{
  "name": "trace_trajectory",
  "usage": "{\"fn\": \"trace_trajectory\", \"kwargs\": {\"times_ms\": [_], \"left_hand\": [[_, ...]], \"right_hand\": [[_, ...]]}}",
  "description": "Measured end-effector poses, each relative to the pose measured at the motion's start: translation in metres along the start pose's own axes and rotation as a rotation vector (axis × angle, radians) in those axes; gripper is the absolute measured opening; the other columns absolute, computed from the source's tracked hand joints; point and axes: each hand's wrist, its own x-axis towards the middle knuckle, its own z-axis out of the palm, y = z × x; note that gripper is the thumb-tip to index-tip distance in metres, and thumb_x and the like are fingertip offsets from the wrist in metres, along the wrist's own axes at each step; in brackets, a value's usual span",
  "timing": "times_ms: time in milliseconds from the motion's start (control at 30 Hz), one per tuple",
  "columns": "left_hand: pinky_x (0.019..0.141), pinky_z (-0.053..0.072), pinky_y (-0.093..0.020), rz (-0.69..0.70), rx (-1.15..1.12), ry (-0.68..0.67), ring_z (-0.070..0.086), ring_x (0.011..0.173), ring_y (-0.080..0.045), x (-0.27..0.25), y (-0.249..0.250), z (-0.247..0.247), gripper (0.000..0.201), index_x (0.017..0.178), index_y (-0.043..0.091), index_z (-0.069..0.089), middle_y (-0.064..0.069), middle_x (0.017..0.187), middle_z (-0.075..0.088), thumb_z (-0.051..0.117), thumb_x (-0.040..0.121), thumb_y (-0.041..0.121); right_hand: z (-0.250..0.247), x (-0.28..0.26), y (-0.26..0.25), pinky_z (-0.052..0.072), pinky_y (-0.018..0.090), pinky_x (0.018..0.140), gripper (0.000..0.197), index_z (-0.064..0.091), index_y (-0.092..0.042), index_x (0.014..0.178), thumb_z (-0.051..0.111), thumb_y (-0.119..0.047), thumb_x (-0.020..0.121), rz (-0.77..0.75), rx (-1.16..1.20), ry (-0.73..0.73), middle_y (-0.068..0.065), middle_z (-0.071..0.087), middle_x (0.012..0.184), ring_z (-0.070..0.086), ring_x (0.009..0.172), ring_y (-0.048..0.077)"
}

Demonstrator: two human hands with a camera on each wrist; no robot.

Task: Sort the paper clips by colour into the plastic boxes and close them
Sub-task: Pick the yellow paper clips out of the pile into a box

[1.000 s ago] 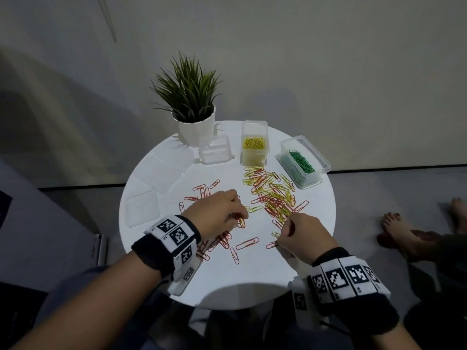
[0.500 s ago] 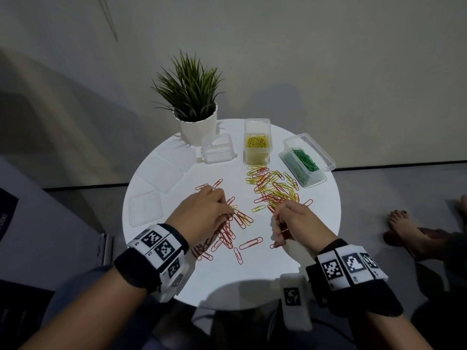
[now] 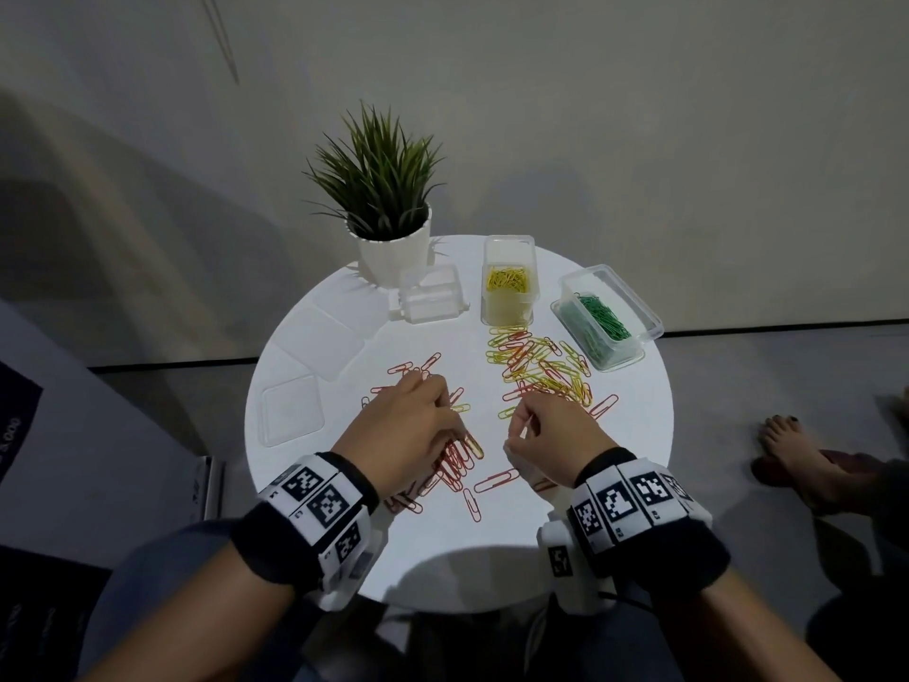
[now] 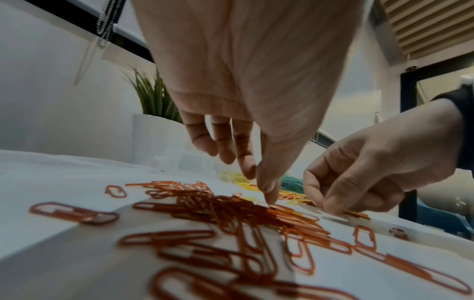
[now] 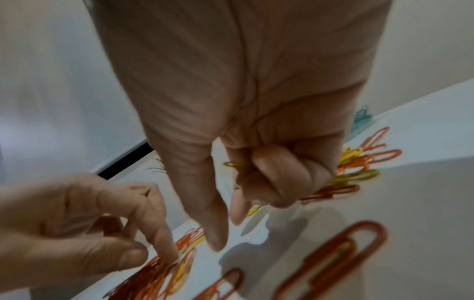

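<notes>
Both hands pick through the loose clips, far from the boxes

The right hand is clenched on yellow paper clips; the yellow box lies ahead of it, beyond the mixed pile. The left hand rests relaxed, fingertips pressing the red clips under it, their long axes pointing mostly away from it. Compared with a second ago, the right hand has lifted off the table and closed.

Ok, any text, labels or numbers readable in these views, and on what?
"000", sideways and cut off, on the dark panel at the left edge.
Wristband tags: square code patterns with tiny marks beneath, too small to read.
Nothing else carries readable text.
</notes>
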Motion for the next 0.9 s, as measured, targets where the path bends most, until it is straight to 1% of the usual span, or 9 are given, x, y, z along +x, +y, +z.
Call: {"fn": "trace_trajectory", "kwargs": {"times_ms": [67,133,300,433,533,600,767,833,900], "left_hand": [[0.080,0.045,-0.034,-0.039,-0.018,0.019,0.045,0.104,-0.018,-0.003,-0.004,0.001,0.016,0.101,0.030,0.071,0.006,0.103,0.054,0.058,0.092,0.028],[0.084,0.045,-0.034,-0.080,-0.004,0.026,0.043,0.104,-0.016,-0.003,-0.007,0.000,0.015,0.101,0.029,0.070,0.007,0.103,0.052,0.059,0.091,0.031],[0.081,0.041,-0.029,-0.119,0.017,0.084,0.042,0.105,-0.016,0.011,-0.008,-0.001,0.019,0.110,0.030,0.066,0.007,0.109,0.052,0.056,0.094,0.033],[0.086,0.039,-0.029,-0.143,0.059,-0.023,0.038,0.110,-0.016,0.031,-0.006,-0.005,0.022,0.110,0.029,0.066,0.006,0.111,0.050,0.058,0.092,0.038],[0.084,0.039,-0.029,-0.142,0.091,-0.050,0.040,0.111,-0.017,0.040,-0.003,-0.005,0.020,0.105,0.026,0.067,0.004,0.110,0.051,0.059,0.090,0.036],[0.081,0.040,-0.029,-0.158,0.090,-0.063,0.041,0.109,-0.018,0.043,-0.002,-0.003,0.016,0.101,0.024,0.067,0.003,0.108,0.052,0.059,0.089,0.033],[0.084,0.046,-0.037,-0.210,0.084,-0.125,0.044,0.105,-0.022,0.050,0.000,-0.001,0.019,0.102,0.016,0.062,-0.004,0.105,0.053,0.049,0.092,0.026],[0.082,0.047,-0.038,-0.201,0.023,-0.107,0.046,0.099,-0.021,0.050,-0.001,-0.003,0.016,0.097,0.016,0.060,-0.002,0.100,0.056,0.047,0.092,0.023],[0.077,0.048,-0.035,-0.226,-0.139,-0.043,0.052,0.090,-0.019,0.046,-0.006,-0.009,0.009,0.090,0.017,0.058,0.001,0.092,0.061,0.050,0.092,0.022]], "right_hand": [[0.003,0.001,-0.003,0.038,0.025,0.063,0.015,0.053,-0.019,0.085,0.067,-0.021,0.082,0.027,-0.038,-0.054,-0.008,0.051,0.074,0.050,0.075,0.014],[0.005,0.002,-0.009,0.038,0.026,0.069,0.017,0.052,-0.018,0.088,0.067,-0.023,0.083,0.018,-0.087,-0.078,-0.008,0.048,0.075,0.049,0.080,0.016],[0.008,0.007,-0.023,0.038,0.026,0.070,0.006,0.053,-0.018,0.087,0.059,-0.019,0.087,-0.023,-0.158,-0.074,-0.005,0.052,0.081,0.050,0.083,0.016],[0.006,0.004,-0.024,0.044,0.028,0.073,0.005,0.056,-0.016,0.087,0.060,-0.020,0.086,-0.022,-0.154,-0.068,-0.001,0.058,0.086,0.055,0.086,0.018],[0.011,0.007,-0.030,0.048,0.033,0.078,0.022,0.058,-0.013,0.094,0.062,-0.033,0.086,0.000,-0.235,-0.092,0.004,0.062,0.091,0.058,0.090,0.022],[0.016,0.014,-0.035,0.050,0.033,0.076,0.025,0.056,-0.011,0.092,0.061,-0.035,0.087,0.010,-0.315,-0.112,0.006,0.064,0.093,0.061,0.091,0.025],[0.015,0.025,-0.040,0.048,0.030,0.076,0.014,0.060,-0.007,0.096,0.059,-0.020,0.090,0.043,-0.360,-0.168,0.013,0.067,0.103,0.063,0.097,0.027],[0.007,0.024,-0.036,0.046,0.028,0.074,0.020,0.062,-0.005,0.096,0.060,-0.024,0.090,0.062,-0.312,-0.167,0.014,0.067,0.100,0.062,0.091,0.026],[-0.004,0.022,-0.032,0.044,0.027,0.072,0.020,0.060,-0.007,0.086,0.061,-0.027,0.090,0.066,-0.249,-0.150,0.012,0.065,0.092,0.057,0.084,0.024]]}}
